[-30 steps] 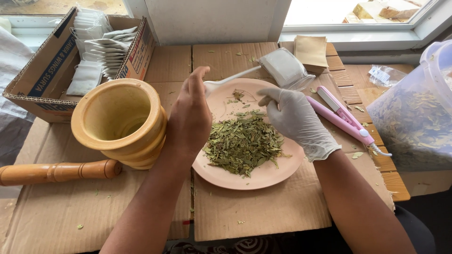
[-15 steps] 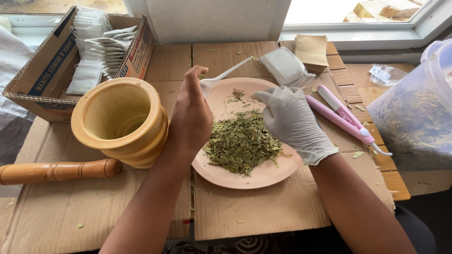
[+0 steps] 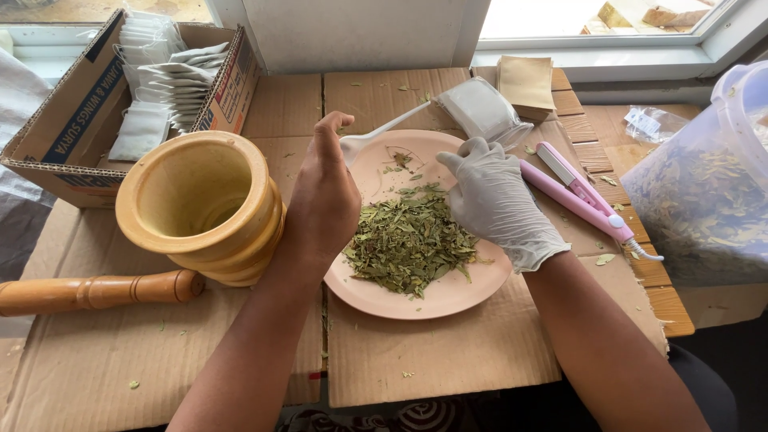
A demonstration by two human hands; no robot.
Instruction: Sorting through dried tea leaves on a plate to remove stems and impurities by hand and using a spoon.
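Note:
My bare left hand sits at the left rim of a pink plate, thumb raised, fingers closed on the bowl end of a white plastic spoon whose handle points up and right. A heap of dried green leaves covers the plate's middle. My gloved right hand hovers over the plate's right side, fingers bent down toward the leaves. Whether it holds anything is hidden. A white pouch lies just beyond its fingers.
A yellow wooden mortar stands left of the plate, its pestle lying in front. A cardboard box of white sachets is at the back left. A pink sealing tool and a clear tub of leaves are on the right.
The spoon's handle has swung a little upward and away from the pouch. My gloved right hand has shifted slightly left over the leaves.

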